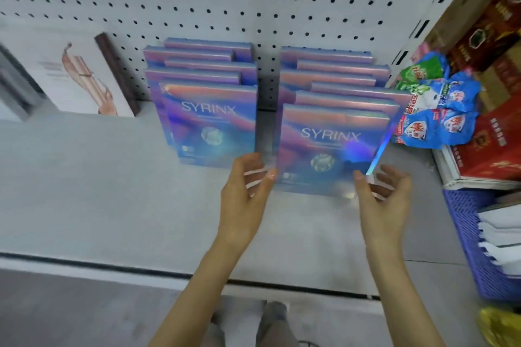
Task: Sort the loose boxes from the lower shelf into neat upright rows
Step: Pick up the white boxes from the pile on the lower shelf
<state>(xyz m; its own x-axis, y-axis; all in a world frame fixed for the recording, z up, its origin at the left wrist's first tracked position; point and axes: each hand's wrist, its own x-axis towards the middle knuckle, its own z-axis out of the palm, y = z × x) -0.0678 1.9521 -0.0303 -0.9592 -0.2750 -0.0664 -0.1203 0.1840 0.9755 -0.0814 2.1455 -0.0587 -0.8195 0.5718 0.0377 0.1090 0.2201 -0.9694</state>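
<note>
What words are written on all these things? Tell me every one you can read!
"SYRINX": on the front box of the left row.
"SYRINX": on the front box of the right row.
Small print under both names: too blurred to read.
Blue snack bags, red cartons and white box: there is printing, but it is too blurred to read.

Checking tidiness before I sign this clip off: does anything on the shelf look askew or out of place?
Slightly. Both rows stand upright, but each is staggered sideways, not flush. This is clearest in the right row, and the left row shows it too. Blue packets crowd the right row's edge.
</note>
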